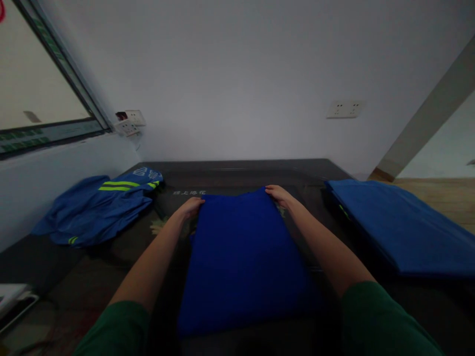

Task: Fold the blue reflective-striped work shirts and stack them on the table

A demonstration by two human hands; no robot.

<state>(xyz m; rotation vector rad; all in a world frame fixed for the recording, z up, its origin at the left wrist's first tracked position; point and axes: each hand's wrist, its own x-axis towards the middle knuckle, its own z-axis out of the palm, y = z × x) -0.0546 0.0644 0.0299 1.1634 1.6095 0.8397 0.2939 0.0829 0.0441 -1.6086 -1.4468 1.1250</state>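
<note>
A dark blue cloth (241,257), folded into a rough rectangle, lies in front of me on the dark table (230,167). My left hand (192,206) pinches its far left corner. At the far right corner, my right hand (278,194) grips the fabric between thumb and fingers. The cloth's far edge dips slightly between my two hands, and its near end is wider and in shadow.
A crumpled blue garment with yellow-green stripes (107,207) lies at the left. Folded blue cloth (401,222) is stacked at the right. Behind the table stands a wall with sockets (344,109). A white object (15,299) sits at the lower left.
</note>
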